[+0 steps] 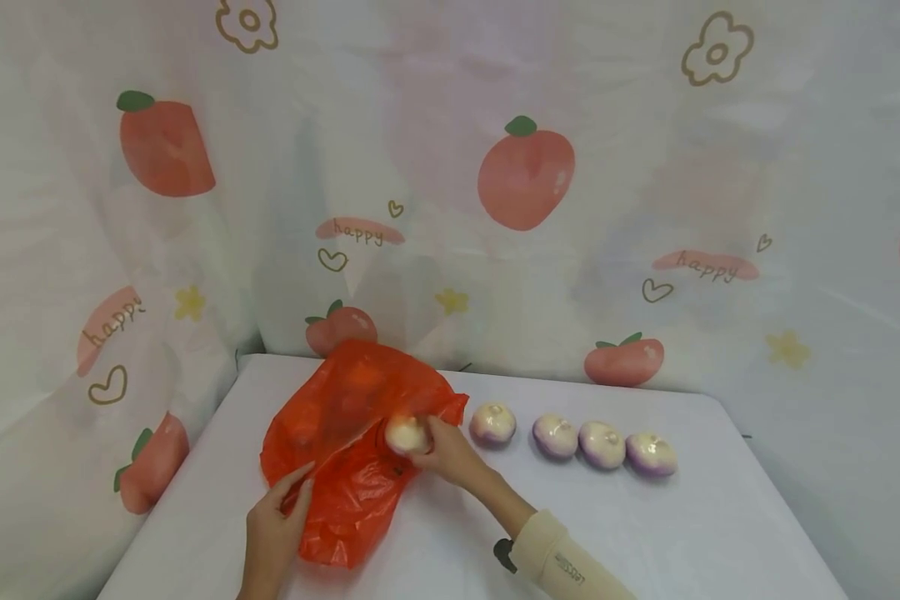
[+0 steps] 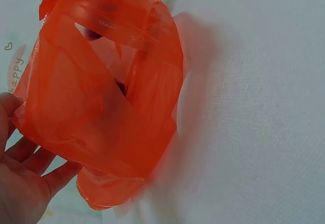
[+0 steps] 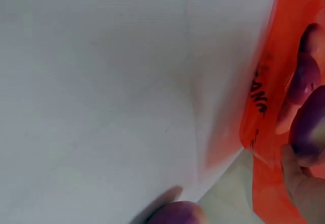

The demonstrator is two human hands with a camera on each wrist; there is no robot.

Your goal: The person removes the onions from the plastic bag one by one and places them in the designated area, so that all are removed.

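Observation:
A red plastic bag (image 1: 356,508) lies on the left part of the table, its mouth facing right. At its near left edge, my left hand (image 1: 273,521) holds the film between thumb and fingers. My right hand (image 1: 452,454) grips a white and purple turnip (image 1: 405,435) at the bag's mouth. In the right wrist view, more purple turnips (image 3: 304,79) show inside the bag, just beyond the held turnip (image 3: 309,127). How many lie inside is hidden by the red film. The left wrist view shows the bag's opening and my left fingers (image 2: 63,176) along its edge.
Several turnips stand in a row right of the bag; the nearest turnip (image 1: 492,423) is close to my right hand, the farthest turnip (image 1: 651,454) toward the right. A white cloth covers the table (image 1: 690,533). Behind it hangs a fruit-printed curtain (image 1: 435,125).

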